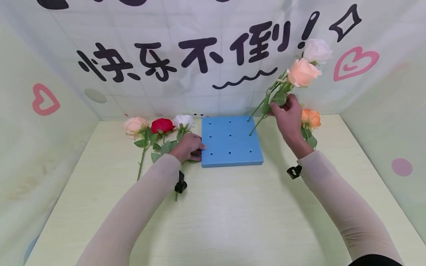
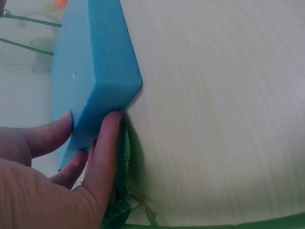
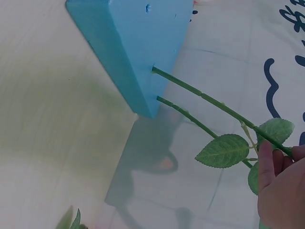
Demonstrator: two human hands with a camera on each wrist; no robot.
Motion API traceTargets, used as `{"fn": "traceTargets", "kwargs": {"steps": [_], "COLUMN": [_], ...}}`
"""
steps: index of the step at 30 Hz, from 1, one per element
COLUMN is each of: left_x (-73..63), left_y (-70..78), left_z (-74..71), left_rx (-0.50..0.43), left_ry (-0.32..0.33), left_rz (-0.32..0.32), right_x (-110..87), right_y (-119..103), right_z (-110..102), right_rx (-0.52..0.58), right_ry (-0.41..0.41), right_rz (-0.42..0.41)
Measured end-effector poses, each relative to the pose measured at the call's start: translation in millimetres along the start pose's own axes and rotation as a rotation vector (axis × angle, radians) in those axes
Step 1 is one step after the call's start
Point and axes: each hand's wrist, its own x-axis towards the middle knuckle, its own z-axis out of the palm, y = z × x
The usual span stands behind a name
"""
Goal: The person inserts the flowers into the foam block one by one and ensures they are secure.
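Note:
My left hand (image 1: 191, 147) holds the left edge of a square blue foam board (image 1: 229, 143) with rows of small holes. In the left wrist view the thumb (image 2: 52, 136) lies at its top edge and the fingers against its side. My right hand (image 1: 287, 118) pinches the green stem (image 3: 205, 98) of a peach rose (image 1: 303, 72). That stem slants from the middle hole of the board's right column. Behind it a white rose (image 1: 317, 51) leans, its thinner-looking stem (image 3: 190, 118) standing in the back right hole.
On the table left of the board lie a pale pink rose (image 1: 135, 126), a red rose (image 1: 162, 126) and another white rose (image 1: 183, 121), one beside the other. An orange rose (image 1: 311, 118) lies at the right, partly behind my right forearm. A printed backdrop (image 1: 159, 96) rises behind the table.

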Motion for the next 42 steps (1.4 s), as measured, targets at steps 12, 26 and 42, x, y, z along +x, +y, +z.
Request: {"fn": "traceTargets", "kwargs": {"steps": [12,26,42], "left_x": [3.0,0.9,-1.3], "left_y": [-0.9,-0.9,-0.2], "left_z": [0.2,0.2,0.3], "left_rx": [0.004,0.012,0.018], "left_ry": [0.0,-0.006,-0.002], "left_rz": [-0.006,0.006,0.005], "right_x": [0.7,-1.3,9.0], "right_y": [-1.7,0.0,-13.9], "right_z": [-1.9,-12.6,-61.4], "right_rx": [-0.126,-0.226,-0.423], "right_ry": [0.026,0.033,0.018], "right_rz": [-0.021,-0.034,0.109]}}
